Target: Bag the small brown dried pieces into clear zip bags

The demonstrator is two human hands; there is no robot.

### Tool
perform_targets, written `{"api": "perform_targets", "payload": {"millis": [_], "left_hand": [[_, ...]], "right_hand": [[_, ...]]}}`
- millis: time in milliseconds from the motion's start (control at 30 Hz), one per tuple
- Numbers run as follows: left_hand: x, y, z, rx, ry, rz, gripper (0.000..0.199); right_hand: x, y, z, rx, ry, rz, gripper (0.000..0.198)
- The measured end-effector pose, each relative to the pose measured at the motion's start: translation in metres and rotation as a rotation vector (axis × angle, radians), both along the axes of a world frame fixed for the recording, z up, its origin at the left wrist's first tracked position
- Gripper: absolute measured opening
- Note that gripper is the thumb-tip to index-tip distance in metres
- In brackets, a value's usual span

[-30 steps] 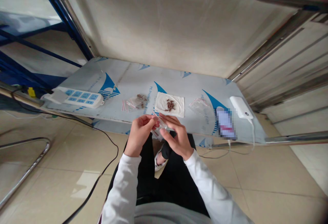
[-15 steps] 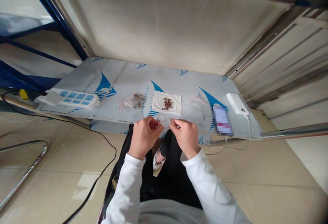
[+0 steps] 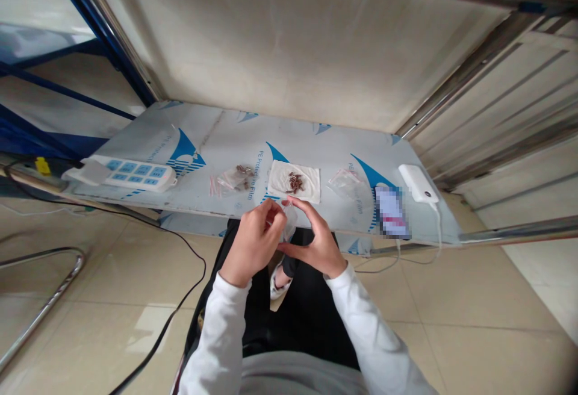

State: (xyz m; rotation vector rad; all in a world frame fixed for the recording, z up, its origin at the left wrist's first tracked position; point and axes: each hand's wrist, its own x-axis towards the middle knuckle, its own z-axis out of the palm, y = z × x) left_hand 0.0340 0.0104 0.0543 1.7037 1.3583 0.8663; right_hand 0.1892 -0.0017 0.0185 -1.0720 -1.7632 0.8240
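A small clear zip bag (image 3: 289, 224) is upright between my hands, just past the front edge of the table. My left hand (image 3: 258, 239) is closed, thumb and fingers pinching the bag's left side. Around the bag's right side curves my right hand (image 3: 320, 243), thumb and forefinger spread wide apart; the forefinger tip reaches the top of the bag. What the bag contains, if anything, I cannot make out. Beyond it, a pile of small brown metal pieces, perhaps screws (image 3: 295, 183), lies on a white cloth (image 3: 311, 177).
Left of the cloth sits a clear bag with similar pieces (image 3: 244, 172) among other bags. More clear bags (image 3: 347, 183) lie to the right. A phone (image 3: 392, 209) and white power bank (image 3: 414, 183) are further right. A power strip (image 3: 135, 173) occupies the table's left end.
My right hand has gone from a pinch on the bag to a wide thumb-and-forefinger spread. Both hands are closer together, and the bag now stands more upright.
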Motion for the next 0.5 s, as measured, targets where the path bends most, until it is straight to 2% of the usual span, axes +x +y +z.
{"api": "perform_targets", "payload": {"millis": [133,300,400,500], "left_hand": [[-0.003,0.001,0.000,0.024,0.117,0.034,0.011],[-0.003,0.000,0.007,0.090,0.352,0.173,0.013],[-0.002,-0.002,0.013,0.133,0.357,0.255,0.017],[-0.003,-0.003,0.017,0.201,0.279,0.323,0.024]], "right_hand": [[-0.006,0.002,-0.011,-0.009,0.069,-0.092,0.055],[-0.006,0.003,-0.011,-0.032,0.091,-0.143,0.051],[-0.007,0.001,-0.005,-0.019,0.082,-0.149,0.052],[-0.004,0.005,-0.003,-0.005,0.015,-0.175,0.050]]}}
